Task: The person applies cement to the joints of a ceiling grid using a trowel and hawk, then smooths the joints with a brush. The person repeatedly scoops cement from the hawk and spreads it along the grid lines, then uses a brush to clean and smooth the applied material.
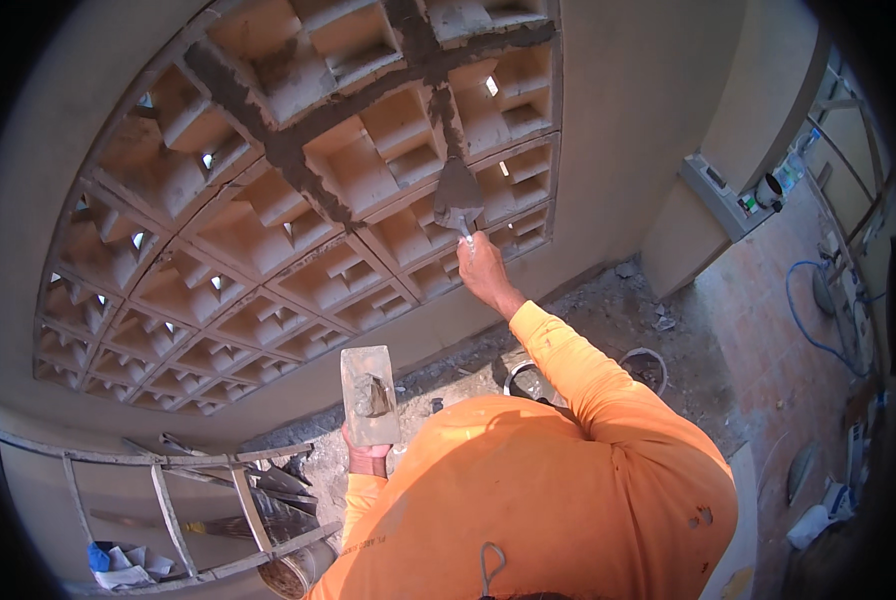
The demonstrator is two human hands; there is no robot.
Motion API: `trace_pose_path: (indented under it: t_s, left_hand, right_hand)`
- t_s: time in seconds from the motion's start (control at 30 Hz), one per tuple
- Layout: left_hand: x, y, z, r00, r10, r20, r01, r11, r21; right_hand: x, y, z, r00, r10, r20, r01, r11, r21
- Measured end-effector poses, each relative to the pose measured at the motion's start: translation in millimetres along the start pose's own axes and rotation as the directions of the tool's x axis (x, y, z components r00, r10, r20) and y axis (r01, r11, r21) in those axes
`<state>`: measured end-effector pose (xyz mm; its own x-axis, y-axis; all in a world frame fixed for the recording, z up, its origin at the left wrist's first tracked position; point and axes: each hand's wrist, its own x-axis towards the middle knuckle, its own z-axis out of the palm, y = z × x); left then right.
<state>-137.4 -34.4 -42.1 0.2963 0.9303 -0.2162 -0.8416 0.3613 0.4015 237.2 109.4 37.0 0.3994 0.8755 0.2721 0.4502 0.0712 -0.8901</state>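
Note:
My right hand [483, 268] grips a pointing trowel [458, 192], its grey blade against a mortar joint on the wall of square breeze blocks [368, 140]. Dark wet mortar [308, 183] fills several upper joints between the blocks; the lower joints show narrow dark grooves. My left hand [366, 456] holds a rectangular pale board [368, 428] low in front of me, with a lump of grey mortar [372, 393] on it. Its fingers are mostly behind the board.
A ladder [171, 505] lies across the lower left. Buckets [646, 352] stand on rubble-strewn floor below the wall. At right are a ledge [718, 200] with a cup and small items, a tiled floor [748, 350], and a blue hose [803, 330].

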Motion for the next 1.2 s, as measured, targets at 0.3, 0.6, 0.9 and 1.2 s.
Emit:
trace_pose_path:
  t_s: [0.3, 0.6, 0.9, 1.2]
  left_hand:
    - [-3, -2, 15, 0.994, 0.022, 0.102, -0.028, 0.998, 0.054]
    - [1, -13, 33, 0.999, 0.001, 0.054, 0.004, 0.996, -0.084]
    - [25, -21, 46, 0.999, -0.040, -0.009, 0.039, 0.991, -0.131]
    - [49, -25, 61, 0.998, 0.027, -0.055, -0.035, 0.989, -0.142]
  right_hand:
    - [-4, -18, -8, 0.990, -0.069, -0.125, 0.073, 0.997, 0.033]
    - [-34, 15, -23, 0.990, 0.016, 0.143, -0.004, 0.997, -0.081]
    - [-89, 3, -78, 0.860, 0.221, 0.460, -0.109, 0.960, -0.257]
    - [-86, -70, -116, 0.851, -0.146, 0.505, 0.287, 0.933, -0.215]
